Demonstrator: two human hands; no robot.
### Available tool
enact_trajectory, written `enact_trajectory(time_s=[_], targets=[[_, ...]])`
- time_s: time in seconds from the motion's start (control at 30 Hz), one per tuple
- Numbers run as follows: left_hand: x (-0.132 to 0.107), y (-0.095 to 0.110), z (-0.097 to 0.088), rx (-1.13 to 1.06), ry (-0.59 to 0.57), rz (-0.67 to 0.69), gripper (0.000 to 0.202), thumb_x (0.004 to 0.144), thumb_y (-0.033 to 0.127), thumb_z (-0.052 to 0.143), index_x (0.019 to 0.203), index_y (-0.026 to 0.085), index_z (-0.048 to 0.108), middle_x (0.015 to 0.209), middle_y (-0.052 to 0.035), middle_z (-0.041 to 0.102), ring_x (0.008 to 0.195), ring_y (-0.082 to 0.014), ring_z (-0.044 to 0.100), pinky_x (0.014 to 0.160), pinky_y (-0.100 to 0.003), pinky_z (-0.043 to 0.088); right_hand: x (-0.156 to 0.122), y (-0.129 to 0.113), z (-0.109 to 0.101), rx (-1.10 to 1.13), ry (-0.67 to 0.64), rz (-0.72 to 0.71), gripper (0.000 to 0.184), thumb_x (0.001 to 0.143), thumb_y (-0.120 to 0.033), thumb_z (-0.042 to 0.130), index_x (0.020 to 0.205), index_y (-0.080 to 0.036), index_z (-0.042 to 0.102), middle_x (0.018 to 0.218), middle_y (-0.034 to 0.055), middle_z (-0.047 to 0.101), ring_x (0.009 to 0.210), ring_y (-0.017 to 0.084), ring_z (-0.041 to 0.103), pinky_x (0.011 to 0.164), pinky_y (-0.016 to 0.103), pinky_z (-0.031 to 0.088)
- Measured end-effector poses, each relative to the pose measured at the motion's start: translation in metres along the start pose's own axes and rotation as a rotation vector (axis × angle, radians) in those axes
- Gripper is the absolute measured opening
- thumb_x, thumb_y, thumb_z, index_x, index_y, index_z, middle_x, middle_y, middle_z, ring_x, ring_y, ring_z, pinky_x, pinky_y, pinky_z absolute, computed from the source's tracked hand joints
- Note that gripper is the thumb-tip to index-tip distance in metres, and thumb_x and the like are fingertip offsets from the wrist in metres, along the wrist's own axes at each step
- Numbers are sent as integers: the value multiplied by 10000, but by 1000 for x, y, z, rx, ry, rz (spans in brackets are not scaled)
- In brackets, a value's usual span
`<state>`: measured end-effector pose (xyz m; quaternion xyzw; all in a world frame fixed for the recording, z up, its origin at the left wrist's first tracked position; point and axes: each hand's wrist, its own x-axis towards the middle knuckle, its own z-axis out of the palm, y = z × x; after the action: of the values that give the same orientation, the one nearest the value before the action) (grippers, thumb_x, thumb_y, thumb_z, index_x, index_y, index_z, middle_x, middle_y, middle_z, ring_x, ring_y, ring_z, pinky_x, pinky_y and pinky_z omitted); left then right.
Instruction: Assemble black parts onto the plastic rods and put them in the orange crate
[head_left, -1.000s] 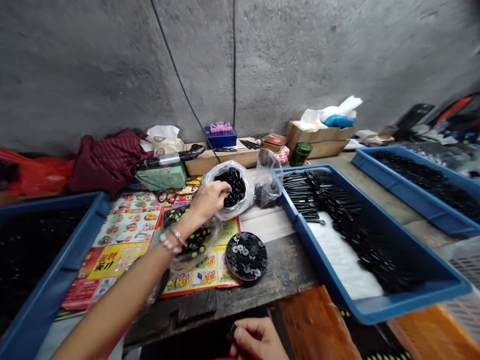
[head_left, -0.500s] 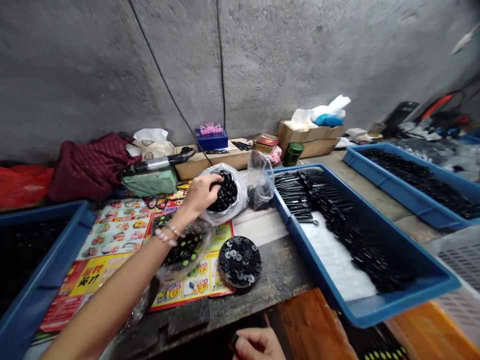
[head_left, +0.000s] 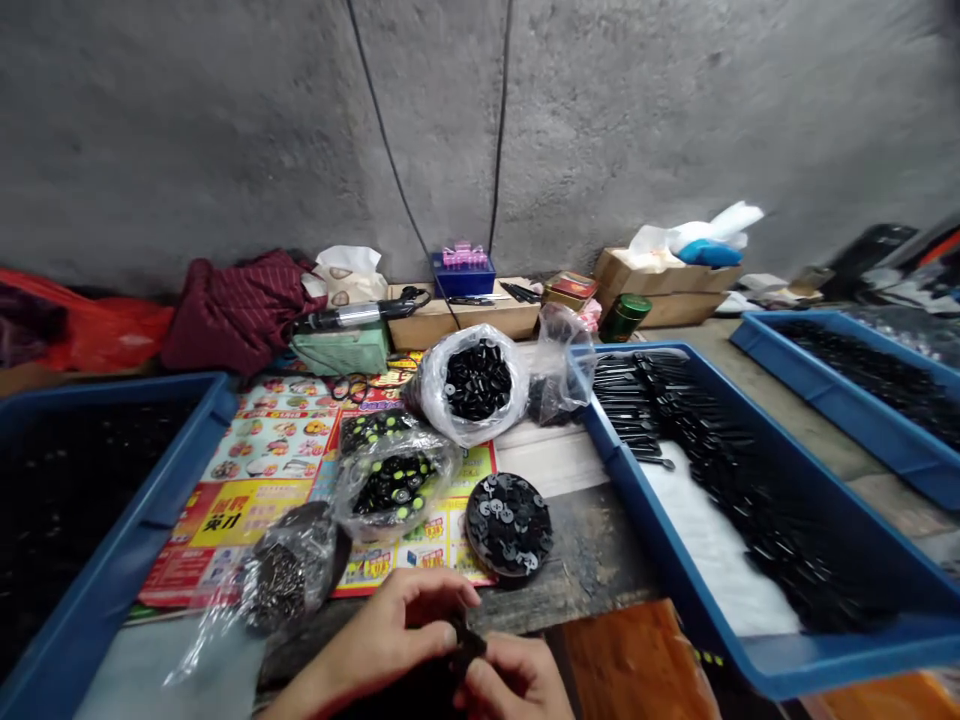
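Both my hands meet at the bottom edge of the view, close to my body. My left hand [head_left: 390, 630] has its fingers curled round a small black part [head_left: 466, 642]. My right hand [head_left: 517, 680] pinches the same black part from the right. Just beyond them lies a round black dish [head_left: 508, 510] with small black and white pieces. Farther back stands a clear bag of black parts [head_left: 474, 382], open at the top. A bag of black and green parts [head_left: 390, 478] lies to its left.
A large blue tray [head_left: 675, 560] with rows of black clips fills the right side. Another blue tray [head_left: 120, 520] sits at the left, a third [head_left: 832, 385] at the far right. A bag of small metal bits [head_left: 281, 575] lies left of my hands. Boxes and clutter line the grey wall.
My left hand has come out of the bag of black parts and drawn back to my body, where it now meets my right hand on a small black part.
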<state>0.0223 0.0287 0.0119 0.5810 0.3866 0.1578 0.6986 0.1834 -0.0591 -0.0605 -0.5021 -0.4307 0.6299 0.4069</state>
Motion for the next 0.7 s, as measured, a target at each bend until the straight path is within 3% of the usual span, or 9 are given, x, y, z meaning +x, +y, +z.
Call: enact_trajectory(time_s=[0.13, 0.27, 0.37, 0.47, 0.57, 0.7], targets=[[-7, -3, -1, 32, -141, -24, 497, 642, 61, 574, 1095, 228, 693, 789, -4, 713, 692, -169, 598, 619, -235, 435, -6, -11, -3, 171, -17, 114, 548, 739, -663, 633, 760, -126, 739, 635, 71, 669, 459, 104, 534, 458, 211, 425], [-6, -3, -5, -7, -58, 10, 330, 685, 170, 636, 1000, 191, 734, 687, -3, 672, 609, -141, 546, 559, -220, 395, -11, -17, -5, 218, 83, 153, 548, 695, -640, 697, 833, -112, 748, 622, 65, 665, 447, 95, 537, 441, 199, 423], [-1, -4, -10, -164, 5, -11, 249, 702, 284, 689, 922, 167, 711, 737, -23, 697, 643, -148, 583, 589, -231, 438, -13, -16, -4, 203, 122, 155, 537, 703, -623, 703, 851, -108, 749, 612, 63, 667, 444, 92, 536, 440, 197, 422], [2, -5, -13, -232, 53, -65, 260, 698, 345, 717, 855, 138, 700, 814, -63, 728, 650, -154, 613, 609, -253, 480, -14, -16, -1, 161, 141, 133, 509, 720, -611, 695, 783, -108, 737, 608, 61, 664, 442, 94, 530, 437, 200, 414], [3, -5, -13, -192, 87, -106, 275, 675, 366, 744, 807, 126, 713, 715, -36, 711, 570, -133, 593, 572, -243, 482, -14, -18, 0, 135, 157, 108, 472, 743, -583, 690, 763, -112, 728, 610, 53, 657, 447, 94, 524, 440, 202, 405], [4, -7, -11, -178, 82, -136, 347, 673, 432, 749, 823, 123, 697, 652, -32, 701, 602, -167, 635, 553, -251, 505, -14, -22, 0, 84, 171, 76, 446, 781, -555, 664, 800, -116, 733, 629, 49, 651, 468, 100, 525, 453, 207, 409]])
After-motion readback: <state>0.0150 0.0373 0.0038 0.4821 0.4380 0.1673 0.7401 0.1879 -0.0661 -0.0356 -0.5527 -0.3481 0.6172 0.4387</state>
